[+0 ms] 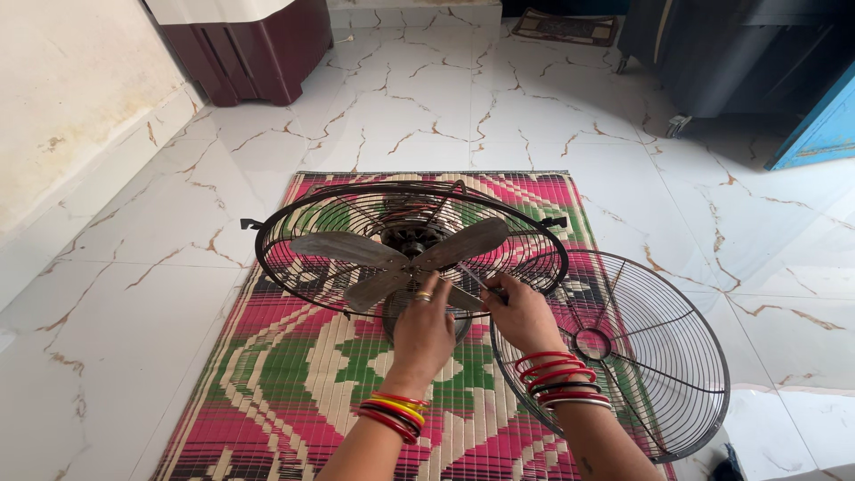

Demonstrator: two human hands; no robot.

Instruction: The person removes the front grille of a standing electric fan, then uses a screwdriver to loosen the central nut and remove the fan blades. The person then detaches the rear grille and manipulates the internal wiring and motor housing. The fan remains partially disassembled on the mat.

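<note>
A table fan lies face up on a woven mat, its rear wire guard (pixel 294 258) open to view and its grey blades (pixel 352 249) dusty. My left hand (pixel 423 325) rests on the near blade by the hub (pixel 411 242), fingers curled over it. My right hand (pixel 521 312) pinches a thin screwdriver-like tool (pixel 472 276) whose tip points toward the hub. The detached front guard (pixel 659 356) lies flat just right of my right wrist.
The pink, green and cream mat (pixel 294 383) covers white marble-patterned floor tiles (pixel 134 294). A maroon and white appliance (pixel 254 44) stands at the far left by the wall. Dark furniture (pixel 739 53) and a blue door edge (pixel 824 125) stand far right.
</note>
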